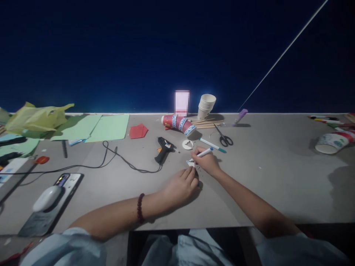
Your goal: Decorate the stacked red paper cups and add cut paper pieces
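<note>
My right hand is closed around a white marker with a blue end, its tip down on a small piece of white paper. The paper's edge is coloured blue. My left hand lies on the table, fingers together, the fingertips holding the near edge of that paper. Just beyond lies a white paper disc with a dark shape on it. A black glue gun rests to the left, and a teal-ended marker lies behind my right hand.
Black scissors, wooden sticks, stacked paper cups and joined patterned cups stand or lie toward the wall. The glue gun's cord runs left. A phone with a white mouse on it lies front left.
</note>
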`<state>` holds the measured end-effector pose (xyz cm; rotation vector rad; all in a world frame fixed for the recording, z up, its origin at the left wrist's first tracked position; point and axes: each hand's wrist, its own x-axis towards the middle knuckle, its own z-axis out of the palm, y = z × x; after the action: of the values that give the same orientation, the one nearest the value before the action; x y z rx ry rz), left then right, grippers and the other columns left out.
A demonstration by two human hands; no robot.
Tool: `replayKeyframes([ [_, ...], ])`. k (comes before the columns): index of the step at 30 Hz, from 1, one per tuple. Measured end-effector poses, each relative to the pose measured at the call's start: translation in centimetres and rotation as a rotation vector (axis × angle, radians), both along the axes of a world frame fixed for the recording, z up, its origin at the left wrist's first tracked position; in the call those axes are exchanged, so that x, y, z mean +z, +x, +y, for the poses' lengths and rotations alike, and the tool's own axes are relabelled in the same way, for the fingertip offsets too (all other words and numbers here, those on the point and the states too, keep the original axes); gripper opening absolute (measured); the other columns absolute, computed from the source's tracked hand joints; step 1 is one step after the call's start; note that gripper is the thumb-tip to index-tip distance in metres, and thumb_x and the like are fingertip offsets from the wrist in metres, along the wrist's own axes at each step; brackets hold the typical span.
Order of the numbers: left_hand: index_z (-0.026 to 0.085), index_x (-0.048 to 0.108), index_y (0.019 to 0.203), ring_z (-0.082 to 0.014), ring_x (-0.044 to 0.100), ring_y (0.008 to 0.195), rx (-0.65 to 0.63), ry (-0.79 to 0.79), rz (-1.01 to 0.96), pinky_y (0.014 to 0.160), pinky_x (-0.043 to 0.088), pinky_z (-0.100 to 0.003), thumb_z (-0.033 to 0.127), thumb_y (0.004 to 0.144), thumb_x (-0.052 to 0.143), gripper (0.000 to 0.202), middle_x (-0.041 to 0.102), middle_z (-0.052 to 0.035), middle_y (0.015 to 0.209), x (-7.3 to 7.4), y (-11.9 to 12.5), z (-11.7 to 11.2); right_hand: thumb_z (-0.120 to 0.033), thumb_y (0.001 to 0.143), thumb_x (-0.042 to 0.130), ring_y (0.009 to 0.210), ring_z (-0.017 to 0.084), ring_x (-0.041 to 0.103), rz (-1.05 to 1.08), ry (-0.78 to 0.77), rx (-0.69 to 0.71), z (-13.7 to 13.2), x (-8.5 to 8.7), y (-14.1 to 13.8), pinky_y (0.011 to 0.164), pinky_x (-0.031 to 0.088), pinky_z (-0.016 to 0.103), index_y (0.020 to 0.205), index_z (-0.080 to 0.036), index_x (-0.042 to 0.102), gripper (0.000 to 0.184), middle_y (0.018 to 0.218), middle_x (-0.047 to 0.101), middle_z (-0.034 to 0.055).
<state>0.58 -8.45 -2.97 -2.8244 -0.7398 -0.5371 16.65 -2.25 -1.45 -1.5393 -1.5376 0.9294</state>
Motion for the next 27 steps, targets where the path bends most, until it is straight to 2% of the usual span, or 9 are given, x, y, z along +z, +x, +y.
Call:
replayKeyframes([
  [10,0.007,0.061,0.097,-0.0296,0.064,0.111,0.000,0.033,-0.016,0.092,0.051,-0.042,0.027,0.094,0.048,0.024,0.066,-0.0264,0.116,-0.2,0.0,0.0,-0.038,0.076,0.055,0.048,0.013,0.051,-0.035,0.011,0.001,-0.1,-0.1,0.0,0.051,0.038,0.024,0.056,-0.024,0.045,0.027,0.048,0.054,-0.0047],
  [16,0.006,0.060,0.099,-0.0298,0.065,0.110,-0.004,0.017,-0.024,0.090,0.052,-0.041,0.027,0.094,0.047,0.025,0.065,-0.0279,0.116,0.1,0.0,0.0,-0.037,0.077,0.053,0.047,0.013,0.048,-0.041,0.072,-0.059,0.2,-0.9,0.0,0.049,0.037,0.024,0.054,-0.025,0.043,0.028,0.046,0.051,-0.0045],
  [24,0.006,0.059,0.102,-0.0305,0.063,0.115,-0.012,0.001,-0.028,0.093,0.051,-0.042,0.027,0.093,0.050,0.024,0.064,-0.0278,0.118,-0.6,0.0,0.0,-0.040,0.075,0.052,0.045,0.015,0.049,0.025,0.100,-0.159,0.3,-1.1,0.3,0.049,0.038,0.026,0.051,-0.026,0.038,0.031,0.044,0.050,-0.0041],
  [27,0.007,0.059,0.102,-0.0303,0.062,0.116,-0.017,-0.003,-0.028,0.094,0.050,-0.043,0.025,0.093,0.050,0.022,0.065,-0.0270,0.118,-0.4,-0.1,0.0,-0.040,0.074,0.053,0.045,0.014,0.049,0.021,0.077,-0.122,0.3,-0.9,0.4,0.049,0.038,0.026,0.051,-0.026,0.041,0.030,0.044,0.051,-0.0040],
])
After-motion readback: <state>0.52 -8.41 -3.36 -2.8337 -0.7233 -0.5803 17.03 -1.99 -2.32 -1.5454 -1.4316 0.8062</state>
